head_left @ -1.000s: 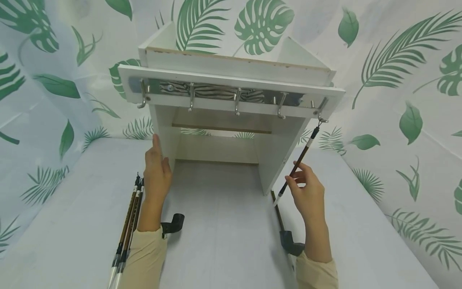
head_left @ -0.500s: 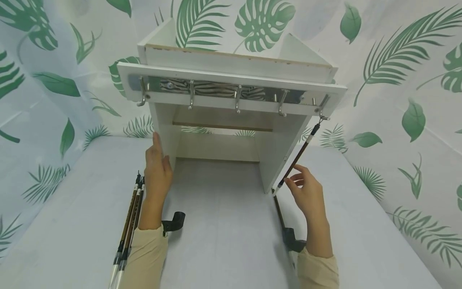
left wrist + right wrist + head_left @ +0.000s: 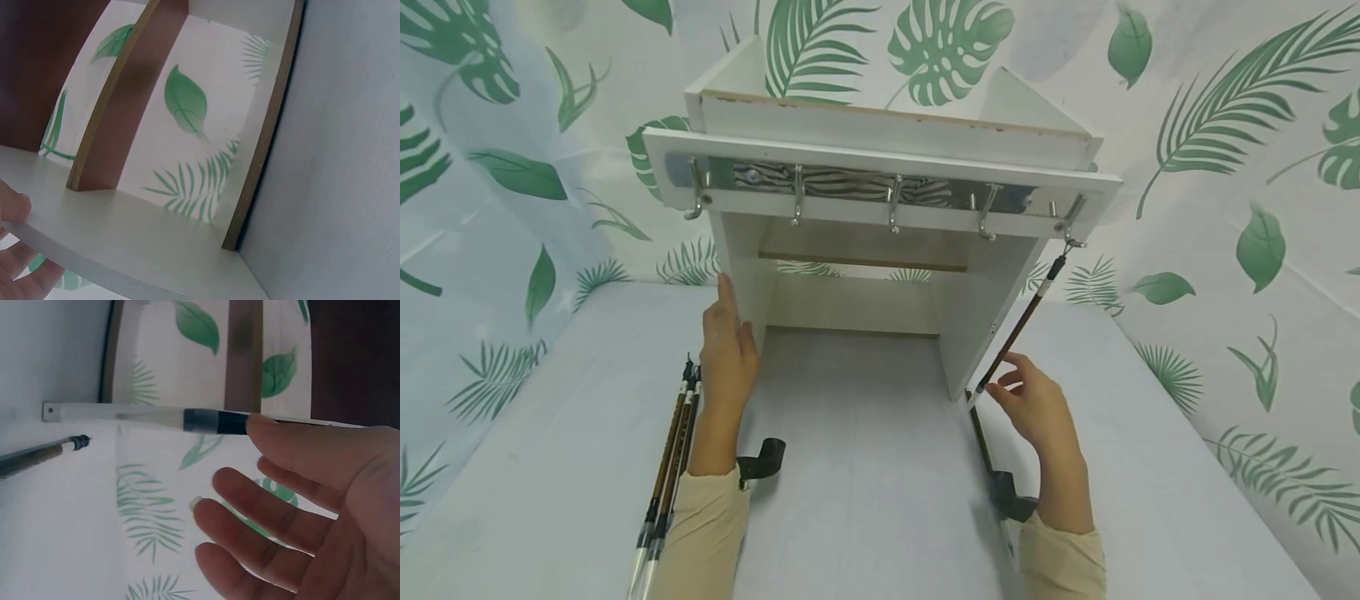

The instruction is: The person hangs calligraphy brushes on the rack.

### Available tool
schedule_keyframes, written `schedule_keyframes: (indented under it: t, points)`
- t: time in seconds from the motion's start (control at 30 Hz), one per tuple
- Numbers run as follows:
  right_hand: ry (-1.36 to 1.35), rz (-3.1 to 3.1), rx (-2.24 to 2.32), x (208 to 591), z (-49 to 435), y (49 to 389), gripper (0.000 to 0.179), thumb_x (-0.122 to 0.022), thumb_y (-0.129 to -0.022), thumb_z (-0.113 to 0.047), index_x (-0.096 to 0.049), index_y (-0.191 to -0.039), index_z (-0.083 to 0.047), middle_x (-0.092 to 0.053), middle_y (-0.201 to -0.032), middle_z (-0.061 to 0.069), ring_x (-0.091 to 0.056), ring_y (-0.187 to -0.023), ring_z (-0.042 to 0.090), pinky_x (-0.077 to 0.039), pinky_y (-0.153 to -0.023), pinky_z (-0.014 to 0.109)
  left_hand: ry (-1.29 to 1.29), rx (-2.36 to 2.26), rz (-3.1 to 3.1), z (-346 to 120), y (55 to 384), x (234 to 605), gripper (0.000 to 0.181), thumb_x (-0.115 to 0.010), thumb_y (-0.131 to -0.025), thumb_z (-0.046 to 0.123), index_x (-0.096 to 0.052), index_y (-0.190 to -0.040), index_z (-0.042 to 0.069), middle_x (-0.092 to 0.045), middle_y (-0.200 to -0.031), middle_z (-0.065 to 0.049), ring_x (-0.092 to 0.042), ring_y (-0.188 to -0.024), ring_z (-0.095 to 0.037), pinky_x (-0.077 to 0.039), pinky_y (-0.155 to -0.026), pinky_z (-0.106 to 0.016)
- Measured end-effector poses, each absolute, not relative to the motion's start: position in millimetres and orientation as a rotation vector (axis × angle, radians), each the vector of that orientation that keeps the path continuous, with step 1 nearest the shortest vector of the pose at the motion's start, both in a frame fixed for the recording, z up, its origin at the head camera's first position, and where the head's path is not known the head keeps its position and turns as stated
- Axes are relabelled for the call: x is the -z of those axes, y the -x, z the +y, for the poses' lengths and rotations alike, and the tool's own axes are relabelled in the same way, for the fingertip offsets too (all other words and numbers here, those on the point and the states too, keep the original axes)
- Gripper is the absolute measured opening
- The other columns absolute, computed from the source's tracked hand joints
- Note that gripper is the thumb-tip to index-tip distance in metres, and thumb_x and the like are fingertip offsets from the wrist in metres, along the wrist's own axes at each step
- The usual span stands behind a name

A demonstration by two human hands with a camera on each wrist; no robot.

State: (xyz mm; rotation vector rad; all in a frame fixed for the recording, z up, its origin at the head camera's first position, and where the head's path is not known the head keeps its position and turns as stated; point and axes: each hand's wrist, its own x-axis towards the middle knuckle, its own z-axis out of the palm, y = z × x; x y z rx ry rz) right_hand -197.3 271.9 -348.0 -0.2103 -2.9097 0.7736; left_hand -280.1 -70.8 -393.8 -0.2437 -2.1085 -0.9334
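Hands, two, both engaged. Item: left hand (image 3: 727,362), holding the white cabinet (image 3: 887,129) by the front edge of its left side panel (image 3: 739,254), thumb on the inner face, fingers outside. Item: right hand (image 3: 1035,406), pinching a brush (image 3: 1019,329) near its lower end, thumb at the dark collar (image 3: 232,423), remaining fingers loosely spread.

Item: said brush, slanting, its cord (image 3: 1067,249) looped on the rightmost hook (image 3: 1074,221), as far as I can make out; pale tip (image 3: 973,400) low beside the right side panel (image 3: 973,308) (touching or apart, my feeds will not settle it). Item: hook rail (image 3: 850,157), five hooks, across the cabinet's front. Item: loose brush (image 3: 980,437), lying on the table (image 3: 850,467) near the cabinet's foot, partly hidden by the right wrist mount (image 3: 1013,502). Item: bundle of brushes (image 3: 674,450), lying beside the left forearm.

Risks, by my judgement: the thin cord sits close to the hook's tip, so a lift or sideways tug could slip it off. Release at this slant would likely start a swing, knocking the panel. Hard pulling could tip the cabinet forward, should the left hand slacken.
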Motion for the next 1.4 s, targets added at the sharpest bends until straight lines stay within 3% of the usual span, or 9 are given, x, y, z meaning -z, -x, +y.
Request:
schedule_keyframes:
  t: [0.5, 1.0, 1.4]
  points:
    - [0.227, -3.251, -0.699, 355.8, 273.7, 196.8, 0.059, -0.059, -0.087, -0.023, -0.033, -0.135, 0.001, -0.057, -0.114, 0.025, -0.053, -0.103, 0.043, -0.046, -0.079, 0.055, 0.243, 0.948, -2.105, -70.5, 280.2, 394.1, 0.071, -0.042, -0.093, 0.0, -0.003, -0.148, 0.025, -0.04, -0.121, -0.03, -0.052, -0.078, -0.041, -0.047, -0.059, -0.05]
    - [0.29, -3.291, -0.717, 366.7, 276.5, 204.0, 0.057, -0.063, -0.085, -0.019, -0.038, -0.133, 0.0, -0.059, -0.105, 0.024, -0.058, -0.091, 0.036, -0.049, -0.074, 0.051, 0.248, 0.947, -2.093, -71.1, 280.8, 394.4, 0.073, -0.042, -0.093, -0.001, -0.003, -0.148, 0.027, -0.04, -0.122, -0.03, -0.051, -0.067, -0.037, -0.046, -0.054, -0.048]
    - [0.329, -3.328, -0.664, 382.1, 279.6, 210.0, 0.057, -0.065, -0.083, -0.018, -0.041, -0.132, 0.0, -0.06, -0.108, 0.027, -0.057, -0.1, 0.042, -0.046, -0.08, 0.057, 0.233, 0.963, -2.117, -71.4, 279.9, 393.6, 0.071, -0.042, -0.094, 0.0, -0.003, -0.148, 0.026, -0.04, -0.123, -0.029, -0.053, -0.072, -0.04, -0.048, -0.059, -0.051]
